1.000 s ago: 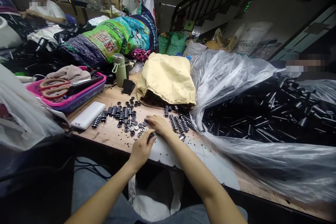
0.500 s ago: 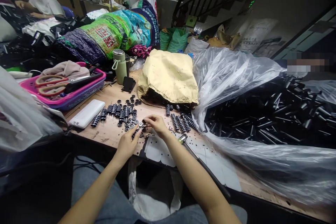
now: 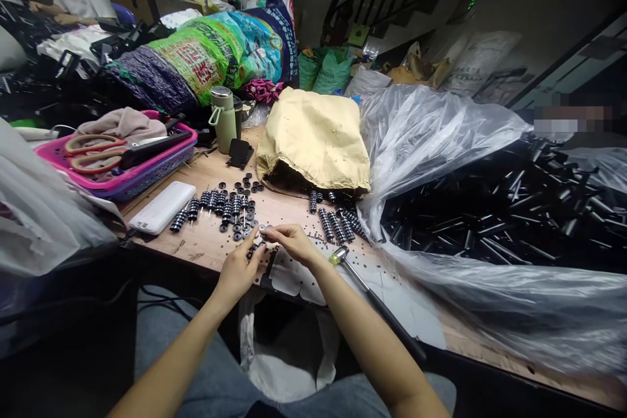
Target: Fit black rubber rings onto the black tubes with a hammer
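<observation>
Cramped assembly workshop: heaped black tubes, stacked washers, sacks, hammer.

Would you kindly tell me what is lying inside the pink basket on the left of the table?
Large scissors with tan handles and a beige cloth lie in the pink basket. Whatever sits under them is covered.

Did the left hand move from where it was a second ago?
Yes. Judged against the white power bank, the left hand has slid a little leftward toward it, its fingertips now meeting the right hand by the loose black rings.
</observation>
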Motion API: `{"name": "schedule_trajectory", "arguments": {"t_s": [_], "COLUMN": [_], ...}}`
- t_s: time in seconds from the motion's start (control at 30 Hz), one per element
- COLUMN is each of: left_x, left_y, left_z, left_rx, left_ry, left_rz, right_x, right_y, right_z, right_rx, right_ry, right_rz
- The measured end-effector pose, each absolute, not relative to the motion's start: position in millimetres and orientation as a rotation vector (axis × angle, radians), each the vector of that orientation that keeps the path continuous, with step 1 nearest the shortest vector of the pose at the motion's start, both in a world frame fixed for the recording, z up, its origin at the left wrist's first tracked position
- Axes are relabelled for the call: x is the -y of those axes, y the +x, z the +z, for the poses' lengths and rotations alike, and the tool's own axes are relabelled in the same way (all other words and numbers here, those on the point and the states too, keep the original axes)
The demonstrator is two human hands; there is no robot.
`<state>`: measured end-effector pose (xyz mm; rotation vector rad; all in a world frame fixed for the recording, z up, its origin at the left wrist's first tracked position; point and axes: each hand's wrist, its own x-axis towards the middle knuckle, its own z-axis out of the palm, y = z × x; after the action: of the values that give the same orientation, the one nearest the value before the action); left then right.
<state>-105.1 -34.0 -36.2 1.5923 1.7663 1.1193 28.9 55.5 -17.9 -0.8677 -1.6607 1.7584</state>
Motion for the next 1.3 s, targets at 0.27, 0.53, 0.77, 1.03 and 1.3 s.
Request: {"name": "schedule_trajectory", "arguments": {"t_s": [0.27, 0.53, 0.77, 1.03, 1.3], "left_x": [28, 27, 25, 25, 26], "left_y": [-112, -106, -102, -81, -55], "left_z": [-34, -31, -30, -25, -22], "left_rx": [-1.792, -1.781, -1.784, -1.729, -1.62], "left_ry": [1.403, 1.439, 1.479, 1.629, 1.774], "left_rz": [1.288, 1.278, 1.259, 1.133, 1.103], "right_x": [-63, -73, -71, -56, -39], "right_y": [21, 23, 39, 47, 81], "right_z": [-25, -39, -38, -36, -22], "right_rx": [2.42, 2.537, 2.36, 1.694, 1.338], "right_ry": [-1.027, -1.034, -0.998, -1.057, -1.07], "right_rz": [0.707, 0.598, 0.865, 1.386, 1.542]}}
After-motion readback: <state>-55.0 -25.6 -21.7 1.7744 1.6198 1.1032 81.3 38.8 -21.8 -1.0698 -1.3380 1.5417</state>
